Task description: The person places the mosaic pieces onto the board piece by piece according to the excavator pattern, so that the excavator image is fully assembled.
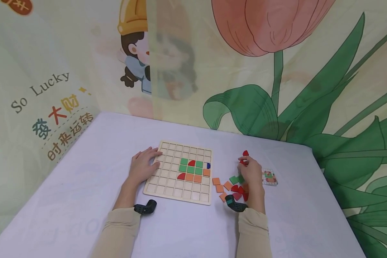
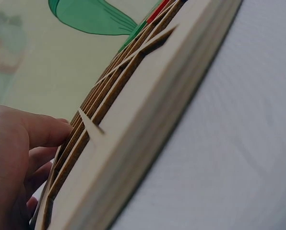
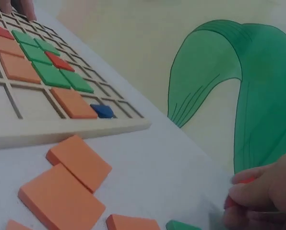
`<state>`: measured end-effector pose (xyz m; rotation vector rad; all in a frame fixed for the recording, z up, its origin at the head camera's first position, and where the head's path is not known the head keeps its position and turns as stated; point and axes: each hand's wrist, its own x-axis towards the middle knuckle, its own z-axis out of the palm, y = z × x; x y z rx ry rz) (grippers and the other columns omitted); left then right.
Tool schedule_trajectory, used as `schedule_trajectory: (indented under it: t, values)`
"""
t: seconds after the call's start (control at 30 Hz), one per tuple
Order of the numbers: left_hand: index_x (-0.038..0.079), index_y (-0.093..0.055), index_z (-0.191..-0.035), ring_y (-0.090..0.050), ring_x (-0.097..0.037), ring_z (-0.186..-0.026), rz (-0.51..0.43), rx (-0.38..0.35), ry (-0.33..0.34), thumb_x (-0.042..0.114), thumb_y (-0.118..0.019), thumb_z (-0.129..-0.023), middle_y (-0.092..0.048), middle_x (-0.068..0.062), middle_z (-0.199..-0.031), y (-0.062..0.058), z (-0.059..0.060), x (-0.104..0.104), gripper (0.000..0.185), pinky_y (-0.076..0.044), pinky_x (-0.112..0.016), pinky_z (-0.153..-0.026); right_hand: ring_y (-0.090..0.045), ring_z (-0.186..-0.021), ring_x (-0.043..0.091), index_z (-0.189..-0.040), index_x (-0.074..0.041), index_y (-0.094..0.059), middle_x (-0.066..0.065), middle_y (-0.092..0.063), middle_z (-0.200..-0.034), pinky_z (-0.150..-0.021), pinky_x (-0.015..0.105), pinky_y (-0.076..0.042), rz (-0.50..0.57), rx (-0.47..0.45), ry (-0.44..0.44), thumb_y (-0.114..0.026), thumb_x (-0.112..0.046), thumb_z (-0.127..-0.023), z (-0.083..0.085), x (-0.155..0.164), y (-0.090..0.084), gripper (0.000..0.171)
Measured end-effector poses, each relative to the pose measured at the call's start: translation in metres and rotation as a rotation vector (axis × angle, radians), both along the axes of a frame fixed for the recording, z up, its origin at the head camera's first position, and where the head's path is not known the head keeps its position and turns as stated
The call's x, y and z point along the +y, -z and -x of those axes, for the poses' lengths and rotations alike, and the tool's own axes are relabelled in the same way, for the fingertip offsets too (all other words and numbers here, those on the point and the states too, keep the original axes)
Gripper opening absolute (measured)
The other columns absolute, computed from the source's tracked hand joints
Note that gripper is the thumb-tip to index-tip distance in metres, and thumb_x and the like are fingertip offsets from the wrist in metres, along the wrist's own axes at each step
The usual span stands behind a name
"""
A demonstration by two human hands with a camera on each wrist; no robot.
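A wooden grid board lies on the table, with green squares, orange squares, red pieces and a small blue piece in its cells. On its left edge rests my left hand, fingers fairly straight and fingertips over the outer cells. To the right of the board, my right hand pinches a small red piece between thumb and fingers, which cover most of it. Another red piece shows just beyond those fingers in the head view.
Loose orange squares, green squares and several red pieces lie between the board and my right forearm. A small printed card lies right of that hand. A patterned curtain hangs behind the white table.
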<state>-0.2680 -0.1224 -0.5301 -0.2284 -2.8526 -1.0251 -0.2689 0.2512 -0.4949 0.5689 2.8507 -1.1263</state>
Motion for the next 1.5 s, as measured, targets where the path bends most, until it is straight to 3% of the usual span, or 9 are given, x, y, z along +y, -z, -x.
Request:
schedule_trajectory:
  t: [0.1,0.3,0.47,0.6,0.77,0.93,1.17,1.5]
  values:
    - [0.013,-0.059,-0.128,-0.030,-0.030,-0.142,-0.001,0.003,0.000,0.022,-0.057,-0.087,-0.046,-0.010,-0.146,0.000,0.000,0.000,0.042,-0.013,-0.057,-0.114,-0.055,-0.103,0.029,-0.119,-0.011,-0.059,0.016,-0.059,-0.116,-0.076,0.029,-0.056,0.016,0.005,-0.053,-0.064,-0.023,-0.090,-0.002,-0.006,-0.006,0.032]
    - [0.013,-0.059,-0.127,-0.031,-0.030,-0.141,-0.017,0.006,0.003,0.021,-0.057,-0.087,-0.047,-0.010,-0.145,0.003,-0.001,0.005,0.041,-0.013,-0.056,-0.114,-0.061,-0.087,0.026,-0.104,-0.011,-0.060,0.010,-0.065,-0.097,-0.067,0.032,-0.056,-0.003,0.113,-0.122,-0.069,-0.022,-0.087,-0.009,-0.027,-0.020,0.022]
    - [0.013,-0.059,-0.127,-0.031,-0.030,-0.141,-0.005,0.003,-0.010,0.021,-0.057,-0.087,-0.047,-0.010,-0.145,0.004,-0.002,0.003,0.041,-0.013,-0.056,-0.113,-0.063,-0.087,0.020,-0.118,-0.013,-0.061,0.010,-0.065,-0.106,-0.075,0.029,-0.057,0.046,0.115,-0.302,-0.064,-0.016,-0.090,-0.015,-0.050,-0.023,0.029]
    - [0.013,-0.059,-0.127,-0.031,-0.031,-0.141,-0.003,0.008,-0.002,0.021,-0.057,-0.087,-0.047,-0.010,-0.145,0.003,-0.001,0.002,0.041,-0.013,-0.056,-0.113,-0.062,-0.084,0.018,-0.117,-0.017,-0.063,0.007,-0.063,-0.102,-0.070,0.027,-0.057,0.094,0.068,-0.379,-0.064,-0.016,-0.090,-0.021,-0.059,-0.015,0.027]
    - [0.013,-0.059,-0.127,-0.032,-0.031,-0.141,-0.006,0.009,0.009,0.022,-0.058,-0.087,-0.047,-0.010,-0.145,0.004,0.002,0.007,0.041,-0.014,-0.056,-0.113,-0.059,-0.078,0.017,-0.107,-0.019,-0.065,0.003,-0.063,-0.093,-0.063,0.024,-0.054,0.114,0.018,-0.401,-0.070,-0.017,-0.085,-0.031,-0.063,-0.004,0.022]
    - [0.013,-0.059,-0.127,-0.031,-0.030,-0.141,-0.001,0.002,0.012,0.022,-0.058,-0.087,-0.047,-0.009,-0.145,0.004,0.003,0.009,0.041,-0.014,-0.056,-0.114,-0.057,-0.075,0.014,-0.102,-0.019,-0.068,0.000,-0.066,-0.087,-0.061,0.021,-0.052,0.016,0.014,-0.401,-0.072,-0.018,-0.084,-0.037,-0.065,0.005,0.019]
    - [0.014,-0.060,-0.126,-0.032,-0.031,-0.140,0.002,0.020,-0.022,0.021,-0.058,-0.086,-0.047,-0.010,-0.145,0.003,0.000,0.003,0.041,-0.014,-0.057,-0.113,-0.055,-0.073,0.014,-0.104,-0.015,-0.071,-0.001,-0.067,-0.085,-0.060,0.020,-0.050,-0.021,0.062,-0.472,-0.071,-0.016,-0.084,-0.037,-0.072,0.009,0.019]
    - [0.015,-0.059,-0.128,-0.030,-0.029,-0.142,-0.006,-0.015,-0.027,0.022,-0.058,-0.087,-0.045,-0.009,-0.146,0.003,0.000,0.003,0.042,-0.011,-0.055,-0.115,-0.055,-0.076,0.013,-0.099,-0.012,-0.073,0.000,-0.067,-0.088,-0.065,0.019,-0.050,-0.083,0.105,-0.488,-0.071,-0.011,-0.084,-0.043,-0.079,0.010,0.016]
